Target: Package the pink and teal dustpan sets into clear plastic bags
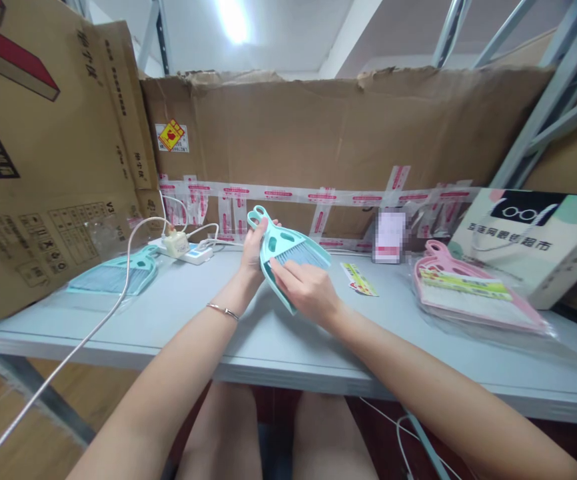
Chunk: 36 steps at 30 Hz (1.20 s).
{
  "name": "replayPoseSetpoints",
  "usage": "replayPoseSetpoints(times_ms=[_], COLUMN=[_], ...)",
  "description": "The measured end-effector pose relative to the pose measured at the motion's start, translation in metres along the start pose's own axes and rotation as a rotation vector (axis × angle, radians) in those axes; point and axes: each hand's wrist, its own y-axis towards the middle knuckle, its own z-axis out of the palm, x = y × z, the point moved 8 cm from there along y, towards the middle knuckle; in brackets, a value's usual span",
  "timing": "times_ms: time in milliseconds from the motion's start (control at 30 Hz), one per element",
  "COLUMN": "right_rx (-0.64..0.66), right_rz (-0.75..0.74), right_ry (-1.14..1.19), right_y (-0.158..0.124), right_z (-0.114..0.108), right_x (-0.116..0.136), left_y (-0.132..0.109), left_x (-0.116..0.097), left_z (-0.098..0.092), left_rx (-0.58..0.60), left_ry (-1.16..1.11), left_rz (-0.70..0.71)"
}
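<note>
A mint-green mini dustpan (313, 241) with a small brush (298, 255) nested in it is held up, tilted, above the middle of the table. My left hand (254, 248) is wrapped round its handle end, just below the two loops at the top. My right hand (306, 288) is closed, its fingertips at the near side of the brush where it meets the dustpan; the fingers hide part of the bristles. Just right of my hands a printed card (359, 279) lies on the table.
At left lies another mint-green dustpan set (113, 273), a white cable (127, 267) crossing near it, and a power strip (196, 253). At right are a bagged pink dustpan set (473, 293) and a white carton (523, 247). Cardboard (288, 133) walls the back.
</note>
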Motion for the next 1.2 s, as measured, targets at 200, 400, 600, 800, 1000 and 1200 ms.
replayPoseSetpoints(times_ms=[200,400,600,800,1000,1200], right_rx=[0.019,-0.099,0.287,0.678,0.543,0.544], right_rz=[0.020,0.199,1.043,1.192,1.279,1.334], right_ry=[0.142,0.390,0.740,1.207,1.168,1.236], right_y=[0.000,0.002,-0.052,-0.076,-0.076,-0.081], right_z=[-0.001,-0.020,0.038,0.078,0.077,0.083], right_x=[0.007,-0.042,-0.129,-0.087,-0.095,-0.088], left_y=[-0.002,0.004,-0.003,-0.006,-0.002,-0.001], left_x=[-0.011,-0.006,0.012,0.014,0.008,0.007], left_z=[-0.004,-0.008,0.002,-0.004,-0.020,-0.023], left_rx=[-0.017,0.049,0.310,0.360,0.232,0.156], left_ry=[-0.104,0.005,0.216,0.424,0.710,0.875], left_rz=[0.023,-0.046,-0.201,-0.256,-0.261,-0.177])
